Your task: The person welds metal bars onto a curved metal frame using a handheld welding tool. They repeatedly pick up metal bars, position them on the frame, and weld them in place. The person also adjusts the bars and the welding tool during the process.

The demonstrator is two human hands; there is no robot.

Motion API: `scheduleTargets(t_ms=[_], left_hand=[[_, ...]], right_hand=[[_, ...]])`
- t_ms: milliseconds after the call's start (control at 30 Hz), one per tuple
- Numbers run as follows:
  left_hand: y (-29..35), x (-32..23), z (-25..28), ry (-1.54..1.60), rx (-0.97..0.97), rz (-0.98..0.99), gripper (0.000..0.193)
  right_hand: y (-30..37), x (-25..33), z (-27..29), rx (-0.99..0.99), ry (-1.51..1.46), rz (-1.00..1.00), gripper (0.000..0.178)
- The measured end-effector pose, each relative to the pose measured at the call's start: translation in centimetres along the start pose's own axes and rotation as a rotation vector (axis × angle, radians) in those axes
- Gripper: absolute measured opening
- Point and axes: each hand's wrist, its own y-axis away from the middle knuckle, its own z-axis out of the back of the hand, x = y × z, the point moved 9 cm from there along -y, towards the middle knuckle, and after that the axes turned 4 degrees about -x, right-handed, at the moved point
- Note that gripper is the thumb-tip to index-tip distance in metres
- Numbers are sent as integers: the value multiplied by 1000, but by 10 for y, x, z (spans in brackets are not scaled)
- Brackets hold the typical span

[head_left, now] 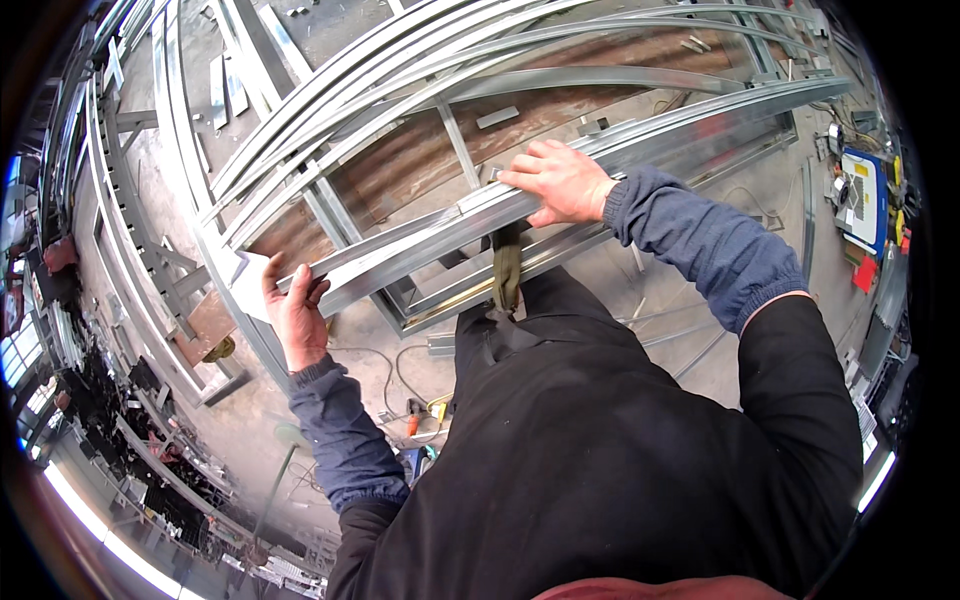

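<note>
1. One rail (430, 245) is in two hands: the left hand (297, 310) at 9 o'clock, the right hand (562, 182) at 1 o'clock.
2. The right hand pinches the rail, fingers over its top, thumb on the near side.
3. The left hand curls by the rail's left end; whether it grips, I cannot tell.
4. One olive strap (507, 275) hangs just below the right hand.
5. Curved strips (590, 78), too overlapped to count, arch at 12 o'clock over brown beams.
6. The floor (690, 265) is grey, with one blue-edged case (862, 200) towards 3 o'clock.
7. Strip lights (112, 540) show at 7 o'clock.
8. The rail lies before the waist, its long axis slanting from 8 to 2 o'clock; its far end blends with parallel metal.
</note>
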Motion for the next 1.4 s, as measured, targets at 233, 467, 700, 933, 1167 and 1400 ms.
scheduleTargets(t_ms=[233, 467, 700, 933, 1167, 1400], left_hand=[[-26, -8, 10, -384, 451, 171, 24], [-19, 0, -49, -1214, 853, -131, 53], [-13, 20, -93, -1428, 1041, -531, 62], [-1, 35, -117, -1390, 1015, -621, 53], [44, 28, -164, -1323, 855, -804, 81], [67, 54, -201, -1288, 576, -793, 78]], right_hand=[[0, 2, 3, -6, 5, -14, 84], [1, 2, 2, -64, -1, 8, 89], [-1, 2, 0, -57, 20, 12, 90], [-1, 1, -1, -55, 18, 6, 91], [-1, 1, -1, -52, 14, -1, 90], [-4, 5, -3, 14, 37, -13, 85]])
